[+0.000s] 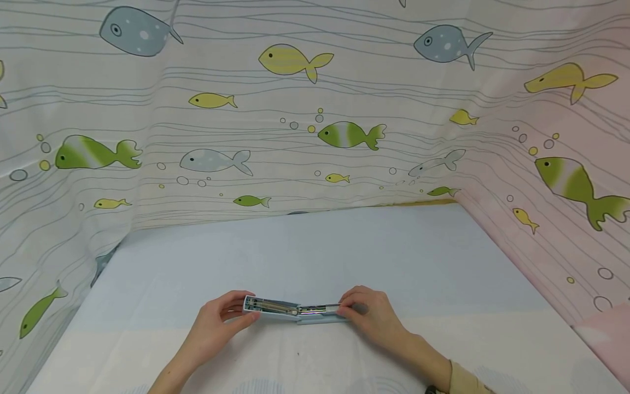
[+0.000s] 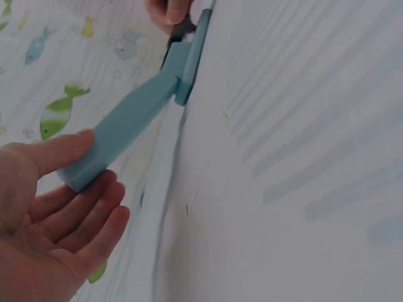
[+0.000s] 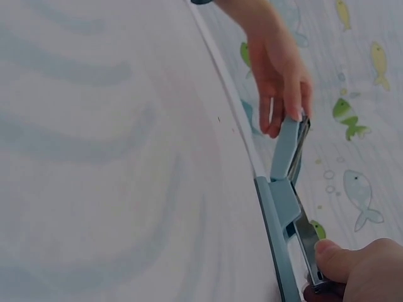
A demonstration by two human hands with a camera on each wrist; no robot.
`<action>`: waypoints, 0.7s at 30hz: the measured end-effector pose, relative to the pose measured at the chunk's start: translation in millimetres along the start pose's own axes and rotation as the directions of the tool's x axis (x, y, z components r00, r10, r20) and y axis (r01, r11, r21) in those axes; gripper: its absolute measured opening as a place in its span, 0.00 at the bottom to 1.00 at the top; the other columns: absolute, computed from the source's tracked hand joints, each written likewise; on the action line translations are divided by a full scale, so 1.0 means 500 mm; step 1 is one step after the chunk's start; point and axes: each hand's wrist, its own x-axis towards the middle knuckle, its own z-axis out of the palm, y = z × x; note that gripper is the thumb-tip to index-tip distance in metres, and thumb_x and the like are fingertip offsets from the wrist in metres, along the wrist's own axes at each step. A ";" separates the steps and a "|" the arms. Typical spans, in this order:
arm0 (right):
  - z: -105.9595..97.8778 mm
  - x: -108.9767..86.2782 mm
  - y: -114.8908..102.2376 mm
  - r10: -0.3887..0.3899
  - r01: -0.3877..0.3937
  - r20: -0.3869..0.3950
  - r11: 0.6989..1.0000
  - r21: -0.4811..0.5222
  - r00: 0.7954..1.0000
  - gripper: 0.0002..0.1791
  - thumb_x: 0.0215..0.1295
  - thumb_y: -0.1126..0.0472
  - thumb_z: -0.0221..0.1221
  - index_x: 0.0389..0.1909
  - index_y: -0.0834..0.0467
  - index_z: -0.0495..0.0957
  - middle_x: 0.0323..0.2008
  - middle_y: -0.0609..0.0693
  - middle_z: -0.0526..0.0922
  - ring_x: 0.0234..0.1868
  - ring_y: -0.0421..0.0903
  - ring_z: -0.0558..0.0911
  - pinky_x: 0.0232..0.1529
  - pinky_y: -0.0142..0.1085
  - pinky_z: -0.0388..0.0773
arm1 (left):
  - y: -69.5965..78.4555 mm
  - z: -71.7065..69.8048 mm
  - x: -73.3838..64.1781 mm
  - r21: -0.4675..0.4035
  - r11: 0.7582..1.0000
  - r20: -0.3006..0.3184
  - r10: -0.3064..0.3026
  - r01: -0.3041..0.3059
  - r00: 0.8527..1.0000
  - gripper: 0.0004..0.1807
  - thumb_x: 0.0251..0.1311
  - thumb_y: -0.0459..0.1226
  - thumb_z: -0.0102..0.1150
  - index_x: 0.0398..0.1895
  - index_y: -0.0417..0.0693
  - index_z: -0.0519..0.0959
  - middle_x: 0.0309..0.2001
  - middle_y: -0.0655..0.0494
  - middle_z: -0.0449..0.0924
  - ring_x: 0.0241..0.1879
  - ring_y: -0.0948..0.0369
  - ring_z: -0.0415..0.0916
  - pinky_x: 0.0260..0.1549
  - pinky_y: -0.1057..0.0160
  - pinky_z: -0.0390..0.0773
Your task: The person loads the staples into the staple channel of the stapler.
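A light blue stapler (image 1: pixel 273 314) is unfolded wide over the table, its top cover swung back to the left and its base to the right. My left hand (image 1: pixel 221 320) pinches the end of the cover between thumb and fingers, as the left wrist view also shows with the blue cover (image 2: pixel 123 129). With thumb and fingertips my right hand (image 1: pixel 371 314) grips the end of the metal staple channel (image 3: pixel 307 242), which stands slightly raised from the base (image 3: pixel 277 245). Whether staples lie in the channel is too small to tell.
A pale blue and white cloth (image 1: pixel 315 257) covers the table. Fish-printed curtains (image 1: pixel 295 126) rise behind it and along both sides. A small dark speck (image 1: pixel 298 354) lies on the cloth in front of the stapler.
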 end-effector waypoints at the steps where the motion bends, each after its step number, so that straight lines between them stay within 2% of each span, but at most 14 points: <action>1: 0.000 0.000 0.000 0.004 -0.004 0.001 1.000 -0.008 1.000 0.06 0.56 0.64 0.73 0.32 0.52 0.85 0.34 0.40 0.85 0.35 0.36 0.83 0.39 0.30 0.82 | 0.000 0.000 0.000 0.000 1.000 0.000 -0.001 0.001 1.000 0.23 0.56 0.45 0.73 0.54 0.51 0.80 0.46 0.55 0.85 0.46 0.62 0.84 0.46 0.69 0.83; 5: 0.002 -0.003 0.002 0.014 -0.014 -0.007 0.999 -0.031 1.000 0.13 0.56 0.64 0.73 0.41 0.56 0.82 0.34 0.41 0.86 0.34 0.35 0.83 0.38 0.31 0.82 | -0.001 -0.001 -0.002 -0.004 1.000 0.007 0.015 -0.015 1.000 0.23 0.57 0.44 0.72 0.55 0.49 0.80 0.47 0.55 0.85 0.47 0.61 0.84 0.46 0.69 0.83; 9: 0.004 -0.007 0.008 -0.010 0.008 -0.032 0.999 -0.051 0.999 0.20 0.55 0.65 0.73 0.49 0.61 0.80 0.34 0.44 0.88 0.35 0.39 0.86 0.42 0.34 0.82 | -0.001 -0.001 -0.001 -0.004 1.000 0.010 0.024 -0.024 1.000 0.23 0.57 0.44 0.72 0.55 0.49 0.79 0.48 0.56 0.85 0.47 0.62 0.84 0.46 0.69 0.83; 14: 0.003 -0.009 0.009 -0.008 0.006 -0.035 0.998 -0.070 0.999 0.22 0.55 0.64 0.73 0.51 0.60 0.79 0.34 0.44 0.89 0.36 0.40 0.87 0.44 0.33 0.81 | 0.000 0.000 -0.001 0.007 0.999 0.002 0.032 -0.032 0.999 0.23 0.57 0.43 0.72 0.55 0.48 0.80 0.47 0.56 0.85 0.45 0.64 0.84 0.46 0.69 0.83; 21: -0.005 -0.014 0.003 0.048 -0.048 -0.017 0.998 -0.048 0.999 0.22 0.54 0.64 0.73 0.50 0.59 0.80 0.37 0.44 0.89 0.39 0.40 0.87 0.47 0.32 0.81 | 0.003 -0.001 -0.001 -0.008 0.999 0.001 0.033 -0.033 0.999 0.23 0.56 0.43 0.73 0.54 0.49 0.80 0.46 0.56 0.85 0.45 0.64 0.84 0.46 0.69 0.83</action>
